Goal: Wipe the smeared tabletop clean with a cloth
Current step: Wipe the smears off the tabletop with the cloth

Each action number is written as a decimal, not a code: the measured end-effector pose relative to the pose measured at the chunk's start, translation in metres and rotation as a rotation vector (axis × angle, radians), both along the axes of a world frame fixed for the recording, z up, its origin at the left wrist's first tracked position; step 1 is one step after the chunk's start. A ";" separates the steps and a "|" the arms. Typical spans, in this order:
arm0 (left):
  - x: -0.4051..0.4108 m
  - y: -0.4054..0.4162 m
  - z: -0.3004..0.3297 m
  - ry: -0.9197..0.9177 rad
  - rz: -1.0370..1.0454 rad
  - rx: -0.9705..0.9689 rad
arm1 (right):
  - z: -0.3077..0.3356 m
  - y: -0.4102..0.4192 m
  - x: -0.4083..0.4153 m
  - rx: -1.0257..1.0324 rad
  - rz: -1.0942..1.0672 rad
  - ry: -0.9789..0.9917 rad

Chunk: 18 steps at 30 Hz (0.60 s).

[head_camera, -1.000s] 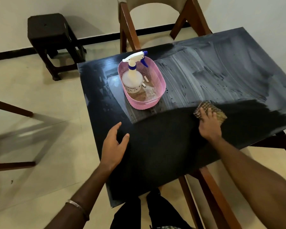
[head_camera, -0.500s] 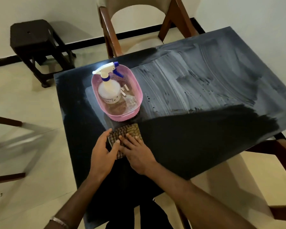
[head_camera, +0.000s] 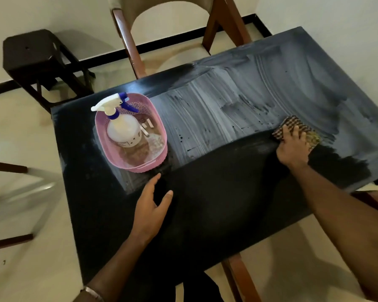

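Right hand [head_camera: 294, 147] is flat on the checkered cloth [head_camera: 297, 129], fingers spread, palm pressing it onto the desk [head_camera: 216, 210] at the right side; no closed grip, just a splayed press. The cloth sits right on the boundary between the white smeared area [head_camera: 238, 110] and the dark band nearer the person. Smear covers the far and right part of the desk, with streak lines running roughly front to back; the near strip and left side look dark and mostly free of it. Left hand [head_camera: 152, 205] is open, fingers loosely apart, holding nothing, over the near-left desk just in front of the pink basket [head_camera: 159, 149]; can't tell if it touches the surface. Basket stands on the left of the desk, holds a white spray bottle [head_camera: 122, 131] with a blue-and-white trigger head, tilted, plus a few small white pieces. Wooden chair [head_camera: 129, 46] behind the desk, dark stool [head_camera: 37, 53] far left on the floor.
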<state>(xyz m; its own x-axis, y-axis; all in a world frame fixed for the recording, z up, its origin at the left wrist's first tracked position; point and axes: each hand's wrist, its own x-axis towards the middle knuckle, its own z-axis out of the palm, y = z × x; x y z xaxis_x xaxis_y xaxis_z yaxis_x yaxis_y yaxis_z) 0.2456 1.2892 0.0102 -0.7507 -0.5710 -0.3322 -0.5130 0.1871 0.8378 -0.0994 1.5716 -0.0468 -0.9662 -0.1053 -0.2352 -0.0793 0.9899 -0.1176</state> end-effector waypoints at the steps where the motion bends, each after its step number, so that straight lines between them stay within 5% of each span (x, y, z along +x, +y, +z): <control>1: -0.004 0.002 0.001 -0.002 -0.003 0.005 | 0.002 -0.017 0.011 0.002 0.007 0.019; 7: -0.025 0.017 0.000 -0.001 -0.053 -0.015 | 0.003 -0.132 0.149 -0.135 0.603 -0.002; 11: -0.037 0.020 0.000 0.033 -0.067 -0.033 | -0.004 -0.133 0.188 -0.174 0.909 -0.073; 14: -0.042 0.022 -0.002 0.046 -0.057 -0.046 | -0.004 -0.090 0.139 -0.196 0.757 0.022; 18: -0.040 0.022 -0.002 0.039 -0.067 -0.010 | 0.006 0.027 0.036 -0.067 0.232 0.103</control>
